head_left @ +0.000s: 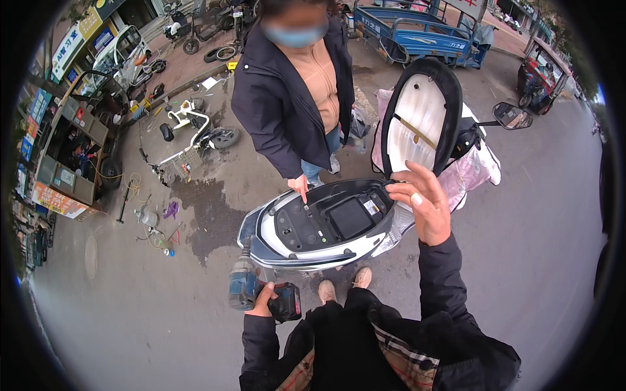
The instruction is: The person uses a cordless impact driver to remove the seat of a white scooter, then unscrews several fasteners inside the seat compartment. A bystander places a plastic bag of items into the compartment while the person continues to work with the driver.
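Observation:
My left hand [263, 302] grips a blue cordless drill [242, 285] with a black battery, beside the tail of a white and dark electric scooter [267, 238]. The drill's front points up toward the scooter's rear edge. My right hand [425, 205] is raised over the scooter's front part, fingers stretched and holding nothing, with a white ring on one finger. Its fingertips overlap the lower end of the tipped-up seat [412, 127]; I cannot tell if they touch. Under the seat lies an uncovered black compartment [297, 225]. A person's hand [298, 186] points into it from the far side.
A person in a dark jacket [261, 98] stands across the scooter. At left lie a white bike frame [195, 133], a pump [124, 205] and hoses on wet pavement. A tool cart [75, 176] stands far left, a blue cargo tricycle [417, 42] behind. The scooter's mirror [512, 116] juts right.

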`<state>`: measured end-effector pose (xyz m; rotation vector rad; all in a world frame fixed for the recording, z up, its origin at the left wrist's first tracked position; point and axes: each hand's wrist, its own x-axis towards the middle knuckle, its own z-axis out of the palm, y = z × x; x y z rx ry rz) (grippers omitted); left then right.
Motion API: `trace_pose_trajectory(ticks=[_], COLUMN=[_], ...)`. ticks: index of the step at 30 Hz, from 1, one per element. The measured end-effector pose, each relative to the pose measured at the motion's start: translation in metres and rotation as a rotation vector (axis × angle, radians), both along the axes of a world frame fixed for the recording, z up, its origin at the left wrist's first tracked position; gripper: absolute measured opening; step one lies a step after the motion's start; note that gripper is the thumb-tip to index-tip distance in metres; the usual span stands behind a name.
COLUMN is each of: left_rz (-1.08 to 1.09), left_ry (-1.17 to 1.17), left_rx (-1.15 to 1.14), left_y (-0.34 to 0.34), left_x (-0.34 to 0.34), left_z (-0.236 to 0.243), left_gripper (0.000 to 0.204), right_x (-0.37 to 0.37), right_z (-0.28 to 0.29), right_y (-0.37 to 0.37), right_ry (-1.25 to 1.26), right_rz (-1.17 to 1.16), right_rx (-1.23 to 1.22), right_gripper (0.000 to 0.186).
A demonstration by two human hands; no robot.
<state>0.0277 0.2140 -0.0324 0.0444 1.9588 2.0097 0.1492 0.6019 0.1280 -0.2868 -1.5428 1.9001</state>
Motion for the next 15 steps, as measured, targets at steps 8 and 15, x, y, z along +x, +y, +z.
trace_pose_trajectory(ticks=[8,15], left_rz=[0.063,0.117], left_ry=[-0.061,-0.13], left_rx=[-0.08,0.012], left_y=[-0.048,-0.057], left_x=[-0.002,0.005], left_z=[-0.011,-0.029], left_gripper=[0.059,0.034], right_x=[0.018,0.012], right_z=[0.096,0.036], right_y=[-0.06,-0.037], right_ry=[0.184,0.478], right_rz=[1.517,1.303], right_rx=[0.455,-0.062], right_gripper=[0.072,0.063])
